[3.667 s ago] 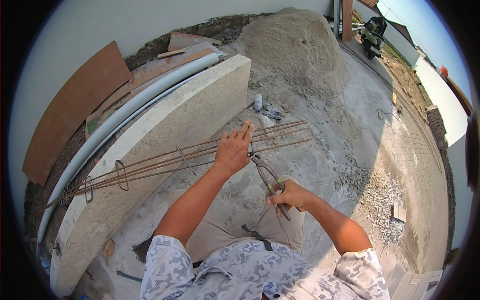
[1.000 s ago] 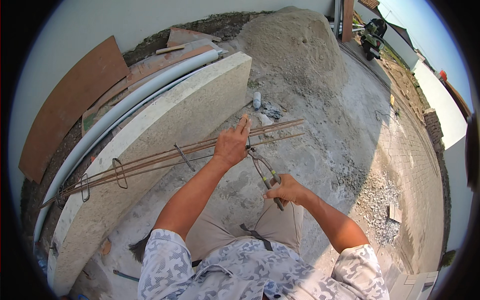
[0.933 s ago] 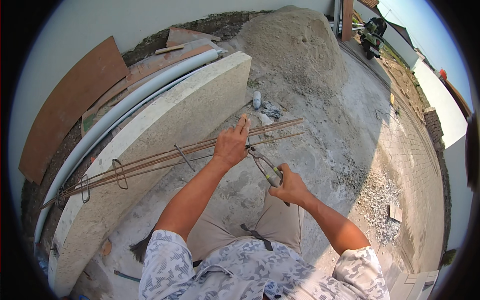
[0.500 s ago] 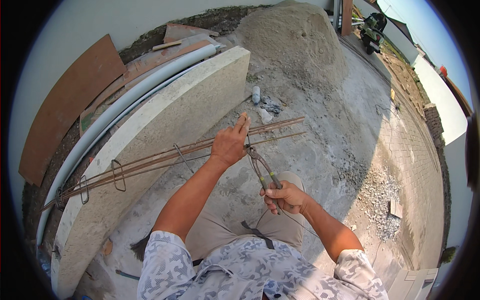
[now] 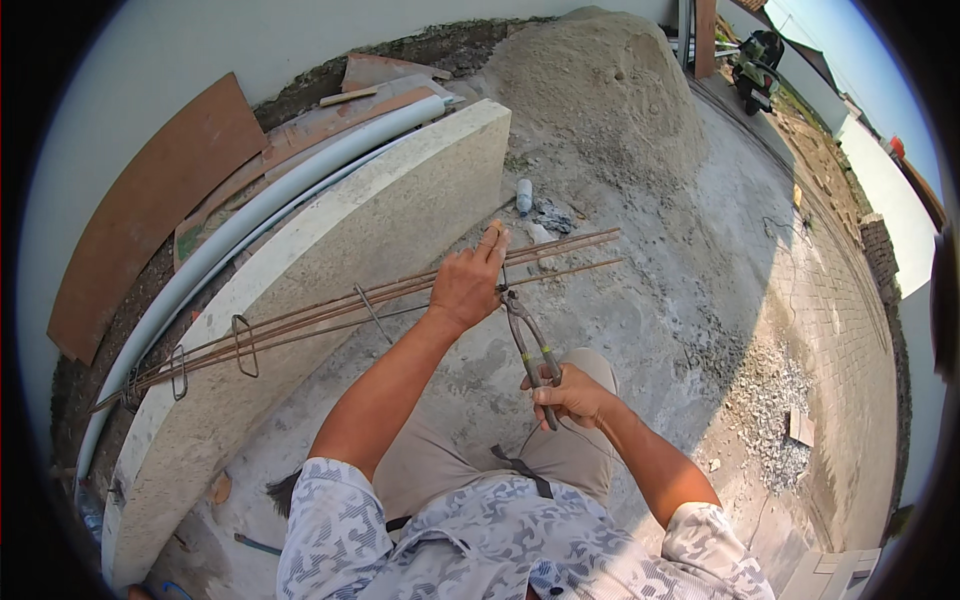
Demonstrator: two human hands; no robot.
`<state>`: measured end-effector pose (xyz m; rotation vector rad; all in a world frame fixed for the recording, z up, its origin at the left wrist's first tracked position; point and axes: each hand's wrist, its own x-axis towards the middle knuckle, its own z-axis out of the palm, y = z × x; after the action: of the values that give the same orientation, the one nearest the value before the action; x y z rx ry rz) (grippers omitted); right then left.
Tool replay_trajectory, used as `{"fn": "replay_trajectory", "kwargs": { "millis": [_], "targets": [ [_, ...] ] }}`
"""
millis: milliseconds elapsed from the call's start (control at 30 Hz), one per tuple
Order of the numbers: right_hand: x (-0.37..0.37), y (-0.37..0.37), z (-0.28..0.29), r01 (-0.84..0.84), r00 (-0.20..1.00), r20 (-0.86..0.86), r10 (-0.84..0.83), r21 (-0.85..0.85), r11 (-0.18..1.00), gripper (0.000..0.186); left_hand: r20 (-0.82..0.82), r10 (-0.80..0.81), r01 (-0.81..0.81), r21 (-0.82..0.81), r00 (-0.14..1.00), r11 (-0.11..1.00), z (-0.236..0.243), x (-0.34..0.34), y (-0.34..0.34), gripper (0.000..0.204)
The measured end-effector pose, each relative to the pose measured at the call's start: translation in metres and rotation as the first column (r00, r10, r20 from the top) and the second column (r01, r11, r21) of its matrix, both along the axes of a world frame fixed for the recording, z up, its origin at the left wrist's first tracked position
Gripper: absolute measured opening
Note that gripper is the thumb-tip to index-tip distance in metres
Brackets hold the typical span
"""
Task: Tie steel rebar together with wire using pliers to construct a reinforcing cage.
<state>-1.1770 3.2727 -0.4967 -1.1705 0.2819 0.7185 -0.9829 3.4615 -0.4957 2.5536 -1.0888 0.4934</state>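
My left hand [image 5: 465,285] grips the thin rusty rebars [image 5: 572,241] at a bent wire stirrup, fingertips pointing away from me. My right hand [image 5: 570,395] is closed on the handles of steel pincers [image 5: 524,333] with yellow bands, whose jaws meet the bar junction beside my left hand; what they bite is too small to tell. The rebars slant across a pale concrete slab [image 5: 215,440] standing on edge, with several rectangular stirrups [image 5: 244,345] hung along them. A thin wire hangs below my right hand.
Behind the slab lie white pipes [image 5: 310,170] and brown boards [image 5: 160,210] along a wall. Beyond are a sand heap [image 5: 600,100], a bottle [image 5: 524,197] and a scooter [image 5: 757,75]. Gravel [image 5: 765,420] and a small block [image 5: 800,428] lie right of my knee.
My right hand has shifted its hold on the pincers' handles, with the jaws staying at the bars. My left hand stays on the rebars. The view has shifted slightly.
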Motion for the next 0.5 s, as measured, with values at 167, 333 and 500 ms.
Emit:
{"fn": "replay_trajectory", "kwargs": {
  "millis": [167,333,500],
  "targets": [
    [0.009,0.007,0.032,-0.019,0.945,0.171,0.280,-0.824,0.566,0.056,-0.042,0.025,-0.024,0.024,0.999,0.999,-0.011,0.006,0.003,0.105],
    [0.004,0.002,0.014,0.552,0.703,0.292,0.648,-0.799,-0.239,0.058,-0.075,0.042,-0.041,0.023,0.996,0.999,0.000,0.007,0.001,0.104],
    [0.013,-0.003,0.012,0.172,0.866,0.216,0.451,-0.976,0.136,0.040,-0.079,0.000,0.003,0.044,0.997,0.999,-0.015,0.008,0.008,0.102]
  ]
}}
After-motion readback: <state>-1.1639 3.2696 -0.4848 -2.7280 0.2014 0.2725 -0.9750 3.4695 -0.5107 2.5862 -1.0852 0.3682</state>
